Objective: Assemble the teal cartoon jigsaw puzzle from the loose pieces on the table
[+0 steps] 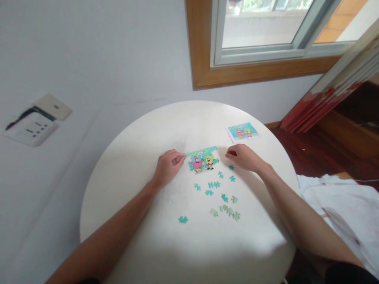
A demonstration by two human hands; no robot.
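Observation:
A partly joined cartoon jigsaw puzzle lies in the middle of a round white table. My left hand rests at the puzzle's left edge, its fingers curled and pinched at the corner. On the right, my right hand lies with fingers bent, beside a teal piece. Several loose teal pieces are scattered in front of the puzzle, and paler ones lie nearer me. One lone piece sits apart to the left.
A small reference picture card lies at the table's far right. A wall with a switch panel is at the left, a wood-framed window is ahead. White cloth and a red-patterned curtain are at the right.

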